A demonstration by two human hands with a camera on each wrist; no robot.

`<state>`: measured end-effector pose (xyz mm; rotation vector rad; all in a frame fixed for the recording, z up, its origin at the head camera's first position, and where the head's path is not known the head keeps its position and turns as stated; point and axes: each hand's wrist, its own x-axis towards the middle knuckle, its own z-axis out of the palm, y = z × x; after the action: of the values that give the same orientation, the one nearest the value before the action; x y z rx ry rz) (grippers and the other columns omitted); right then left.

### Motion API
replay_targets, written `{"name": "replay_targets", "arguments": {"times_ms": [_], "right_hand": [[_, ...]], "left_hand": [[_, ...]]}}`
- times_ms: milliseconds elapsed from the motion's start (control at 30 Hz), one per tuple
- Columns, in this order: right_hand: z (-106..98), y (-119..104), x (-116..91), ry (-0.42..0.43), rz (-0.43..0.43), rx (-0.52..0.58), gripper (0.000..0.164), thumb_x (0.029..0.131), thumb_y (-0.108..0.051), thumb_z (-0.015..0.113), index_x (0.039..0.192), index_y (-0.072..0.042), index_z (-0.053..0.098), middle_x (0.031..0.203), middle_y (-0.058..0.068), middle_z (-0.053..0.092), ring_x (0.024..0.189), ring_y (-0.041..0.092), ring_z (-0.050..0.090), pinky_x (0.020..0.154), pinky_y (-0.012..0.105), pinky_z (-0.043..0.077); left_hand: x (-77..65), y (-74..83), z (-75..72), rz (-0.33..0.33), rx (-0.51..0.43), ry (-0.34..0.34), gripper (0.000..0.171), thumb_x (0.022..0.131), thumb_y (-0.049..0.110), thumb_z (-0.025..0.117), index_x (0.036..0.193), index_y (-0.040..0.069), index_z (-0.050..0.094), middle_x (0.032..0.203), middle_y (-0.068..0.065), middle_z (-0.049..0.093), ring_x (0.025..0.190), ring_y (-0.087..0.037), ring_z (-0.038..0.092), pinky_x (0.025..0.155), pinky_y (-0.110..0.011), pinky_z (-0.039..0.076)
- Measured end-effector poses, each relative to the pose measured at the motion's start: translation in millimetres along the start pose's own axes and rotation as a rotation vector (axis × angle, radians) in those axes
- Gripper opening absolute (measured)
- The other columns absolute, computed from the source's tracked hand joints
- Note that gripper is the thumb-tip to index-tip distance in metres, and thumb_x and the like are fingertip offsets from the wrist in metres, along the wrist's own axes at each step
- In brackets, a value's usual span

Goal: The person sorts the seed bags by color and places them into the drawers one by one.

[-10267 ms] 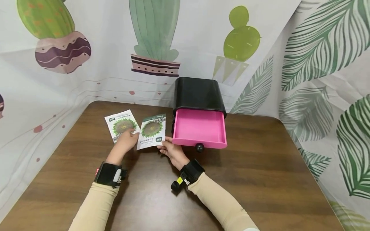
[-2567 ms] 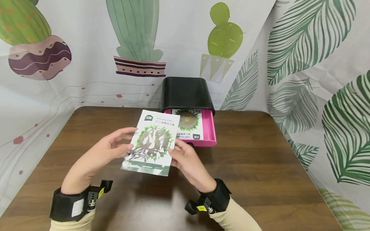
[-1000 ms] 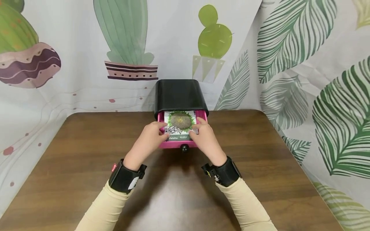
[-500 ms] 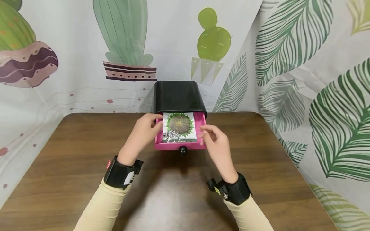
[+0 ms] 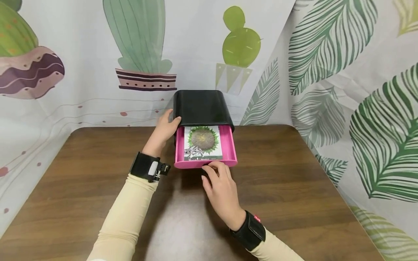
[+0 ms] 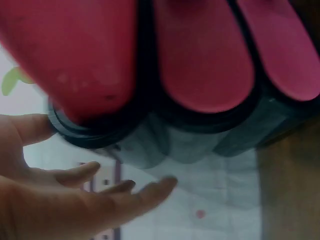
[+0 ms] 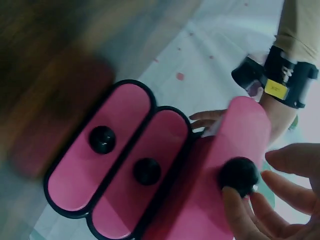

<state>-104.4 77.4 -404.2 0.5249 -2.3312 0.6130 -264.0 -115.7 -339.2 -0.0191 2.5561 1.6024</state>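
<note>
A black drawer cabinet (image 5: pixel 200 107) stands at the back of the table, its pink top drawer (image 5: pixel 229 145) pulled out. Inside the drawer lies a seed packet (image 5: pixel 202 140) with a sunflower head printed on it; anything beneath it is hidden. My left hand (image 5: pixel 166 127) is at the cabinet's left side, thumb on the front upper edge. In the left wrist view its other fingers are extended and apart from the cabinet. My right hand (image 5: pixel 222 190) is at the drawer front, fingers curled round the black knob (image 7: pixel 239 176), which the hand mostly hides in the head view.
Below the open drawer, two more pink drawer fronts (image 7: pixel 165 165) with black knobs are closed. The brown wooden table (image 5: pixel 294 188) extends on both sides. A printed cloth (image 5: pixel 196 43) with cacti and leaves hangs directly behind the cabinet.
Two seed packets lay on the table at first; both went into the drawer, one over the other. My hands then left the packet: left to the cabinet's side, right to the knob.
</note>
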Motion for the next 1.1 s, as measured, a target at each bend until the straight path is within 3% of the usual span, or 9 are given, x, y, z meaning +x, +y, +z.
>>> {"name": "replay_targets", "arguments": {"times_ms": [133, 233, 433, 800, 1100], "right_hand": [[10, 1, -2, 0.006, -0.004, 0.012, 0.030, 0.081, -0.011, 0.075, 0.109, -0.007, 0.066, 0.109, 0.009, 0.054, 0.101, 0.021, 0.052, 0.078, 0.030, 0.054], [15, 4, -1, 0.023, -0.015, 0.034, 0.028, 0.081, -0.011, 0.075, 0.108, -0.005, 0.066, 0.106, 0.010, 0.053, 0.099, 0.022, 0.051, 0.081, 0.030, 0.051], [17, 9, 9, 0.074, -0.006, 0.062, 0.023, 0.082, -0.007, 0.073, 0.104, -0.003, 0.066, 0.105, 0.011, 0.054, 0.098, 0.024, 0.051, 0.083, 0.032, 0.051], [29, 12, 34, 0.061, 0.067, 0.092, 0.024, 0.082, -0.005, 0.072, 0.105, -0.002, 0.067, 0.106, 0.011, 0.055, 0.097, 0.024, 0.052, 0.079, 0.034, 0.050], [37, 23, 59, 0.061, 0.139, 0.112, 0.022, 0.083, -0.004, 0.071, 0.105, -0.003, 0.068, 0.106, 0.012, 0.056, 0.098, 0.026, 0.053, 0.081, 0.036, 0.050]], "left_hand": [[4.4, -6.4, 2.3, -0.055, -0.050, -0.070, 0.073, 0.099, 0.046, 0.040, 0.154, 0.022, -0.001, 0.161, -0.012, -0.001, 0.148, -0.033, 0.005, 0.117, -0.056, 0.014], [5.9, -8.7, 2.0, -0.060, -0.073, -0.076, 0.079, 0.096, 0.051, 0.043, 0.154, 0.025, -0.005, 0.161, -0.009, -0.001, 0.148, -0.032, 0.004, 0.117, -0.057, 0.013], [7.6, -7.4, -1.9, -0.034, -0.078, -0.060, 0.081, 0.095, 0.048, 0.048, 0.154, 0.022, -0.002, 0.161, -0.010, 0.002, 0.148, -0.030, 0.005, 0.118, -0.053, 0.013], [5.5, -8.7, -3.5, -0.039, -0.108, -0.065, 0.079, 0.095, 0.047, 0.049, 0.154, 0.024, 0.001, 0.161, -0.008, 0.000, 0.148, -0.028, 0.003, 0.119, -0.051, 0.014], [7.0, -8.9, 2.7, -0.019, -0.094, -0.066, 0.079, 0.095, 0.045, 0.049, 0.154, 0.020, 0.003, 0.161, -0.009, 0.002, 0.148, -0.028, 0.004, 0.118, -0.052, 0.015]]}}
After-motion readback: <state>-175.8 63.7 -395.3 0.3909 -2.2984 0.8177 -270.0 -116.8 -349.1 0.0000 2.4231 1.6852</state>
